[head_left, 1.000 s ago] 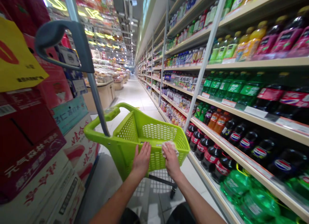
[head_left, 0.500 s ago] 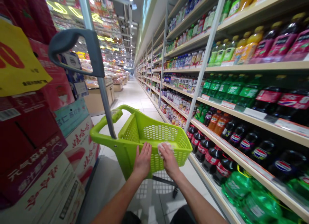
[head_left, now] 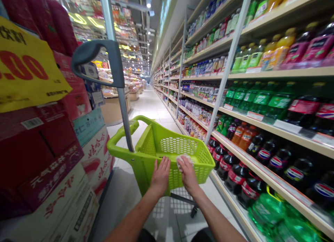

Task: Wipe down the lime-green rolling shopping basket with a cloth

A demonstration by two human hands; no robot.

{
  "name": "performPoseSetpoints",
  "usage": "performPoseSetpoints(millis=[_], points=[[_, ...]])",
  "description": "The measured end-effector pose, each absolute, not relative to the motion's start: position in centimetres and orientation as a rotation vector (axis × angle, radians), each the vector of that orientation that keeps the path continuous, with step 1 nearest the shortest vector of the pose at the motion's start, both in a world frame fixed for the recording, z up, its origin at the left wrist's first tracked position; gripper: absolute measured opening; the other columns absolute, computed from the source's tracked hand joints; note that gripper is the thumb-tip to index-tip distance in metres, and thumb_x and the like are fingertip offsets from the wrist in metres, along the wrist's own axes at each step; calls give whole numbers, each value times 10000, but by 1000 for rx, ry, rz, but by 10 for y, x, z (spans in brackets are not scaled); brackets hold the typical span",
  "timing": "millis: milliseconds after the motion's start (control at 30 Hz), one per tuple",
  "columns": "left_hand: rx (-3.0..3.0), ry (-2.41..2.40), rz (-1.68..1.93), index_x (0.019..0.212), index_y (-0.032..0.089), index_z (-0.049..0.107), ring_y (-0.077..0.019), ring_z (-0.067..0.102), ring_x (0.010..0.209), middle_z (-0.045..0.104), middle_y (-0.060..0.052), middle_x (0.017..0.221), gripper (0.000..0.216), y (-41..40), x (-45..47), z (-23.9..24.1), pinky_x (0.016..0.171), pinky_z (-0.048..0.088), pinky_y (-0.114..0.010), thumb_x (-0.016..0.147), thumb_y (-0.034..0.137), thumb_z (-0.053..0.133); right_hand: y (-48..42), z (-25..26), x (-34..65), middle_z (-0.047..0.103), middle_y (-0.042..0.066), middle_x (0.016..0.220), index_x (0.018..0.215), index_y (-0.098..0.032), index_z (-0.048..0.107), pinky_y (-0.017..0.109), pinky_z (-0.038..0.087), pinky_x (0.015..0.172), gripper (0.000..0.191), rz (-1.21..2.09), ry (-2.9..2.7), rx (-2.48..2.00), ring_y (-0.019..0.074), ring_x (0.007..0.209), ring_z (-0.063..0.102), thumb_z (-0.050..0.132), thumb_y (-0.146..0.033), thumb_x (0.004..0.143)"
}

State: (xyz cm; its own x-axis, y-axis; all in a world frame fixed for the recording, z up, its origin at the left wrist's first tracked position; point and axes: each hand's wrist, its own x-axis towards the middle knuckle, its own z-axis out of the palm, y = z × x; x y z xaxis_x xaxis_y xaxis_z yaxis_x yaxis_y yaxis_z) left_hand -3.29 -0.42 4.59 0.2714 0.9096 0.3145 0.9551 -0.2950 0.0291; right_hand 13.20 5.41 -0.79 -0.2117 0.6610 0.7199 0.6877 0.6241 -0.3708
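A lime-green plastic shopping cart [head_left: 146, 165] with slotted basket walls stands right in front of me. My left hand [head_left: 160, 176] lies flat against the outside of its near side wall, fingers stretched towards the rim. Further right, my right hand [head_left: 187, 172] presses a crumpled whitish cloth [head_left: 184, 159] onto the rim of the same wall. Most of the cloth is covered by the fingers. A grey pull handle [head_left: 114, 62] on a metal pole rises from the cart's left end. The part of the basket floor I can see holds nothing.
Shelves of bottled drinks [head_left: 276, 120] run along the right, close to the cart's end. Stacked drink cartons [head_left: 62, 158] with a yellow price sign [head_left: 28, 66] stand on the left. Between them a white tiled aisle [head_left: 148, 102] leads away past display stands.
The whole view has shifted, so the cart, shelves and cartons sit slightly further right. Both hands keep nearly the same places on the cart wall, the right one still on the cloth.
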Motion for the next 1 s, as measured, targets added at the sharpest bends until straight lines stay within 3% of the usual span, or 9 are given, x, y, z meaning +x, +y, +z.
performPoseSetpoints(millis=[133, 267, 400, 600, 800, 900, 1000], points=[[-2144, -1701, -587, 1300, 116, 350, -221, 240, 1304, 338, -105, 1383, 623, -16, -77, 57, 1071, 119, -490, 679, 73, 383, 61, -10, 145, 484, 103, 1256, 1143, -198, 555, 440, 360, 976, 494, -19, -1851, -1106, 206, 1199, 405, 342, -33, 729], [-1620, -1857, -806, 1312, 61, 298, -246, 232, 1304, 326, -159, 1382, 612, -25, -140, 79, 1069, 96, -500, 706, 89, 375, 72, -13, 156, 494, 118, 1236, 1143, -177, 553, 461, 365, 965, 475, 13, -1764, -1201, 225, 1164, 437, 347, -54, 733], [-1526, -2001, -689, 1295, 84, 344, -265, 241, 1298, 351, -142, 1373, 624, -23, -171, 97, 1064, 71, -524, 672, 66, 380, 61, 16, 63, 524, 77, 1217, 1141, -217, 553, 406, 371, 975, 505, 120, -1866, -970, 193, 1159, 449, 346, -21, 725], [-1604, -1974, -526, 1283, 120, 378, -250, 217, 1309, 316, -114, 1396, 650, -26, -173, 98, 1050, 141, -525, 640, 23, 366, 33, 75, -66, 453, 107, 1297, 1150, -185, 542, 411, 350, 997, 411, 129, -1949, -742, 220, 1223, 381, 377, -68, 792], [-1619, -1951, -603, 1282, 127, 373, -233, 208, 1313, 289, -106, 1408, 644, -28, -171, 94, 1054, 85, -545, 649, 11, 347, 42, 52, -1, 541, 103, 1192, 1067, -206, 591, 450, 375, 973, 413, 36, -1917, -782, 215, 1184, 428, 379, -25, 763], [-1621, -1960, -651, 1254, 101, 404, -234, 204, 1315, 289, -126, 1406, 595, -20, -167, 102, 1061, 82, -536, 665, 32, 350, 42, 94, 7, 526, 103, 1208, 1081, -203, 584, 460, 369, 980, 394, -58, -1900, -698, 218, 1212, 393, 364, -47, 795], [-1659, -1973, -637, 1228, 114, 437, -240, 229, 1306, 342, -116, 1382, 564, -12, -169, 110, 1060, 63, -550, 674, 44, 351, 40, 181, -24, 429, 81, 1314, 1162, -191, 530, 453, 275, 1050, 377, -241, -1855, -451, 202, 1291, 257, 354, -93, 843]])
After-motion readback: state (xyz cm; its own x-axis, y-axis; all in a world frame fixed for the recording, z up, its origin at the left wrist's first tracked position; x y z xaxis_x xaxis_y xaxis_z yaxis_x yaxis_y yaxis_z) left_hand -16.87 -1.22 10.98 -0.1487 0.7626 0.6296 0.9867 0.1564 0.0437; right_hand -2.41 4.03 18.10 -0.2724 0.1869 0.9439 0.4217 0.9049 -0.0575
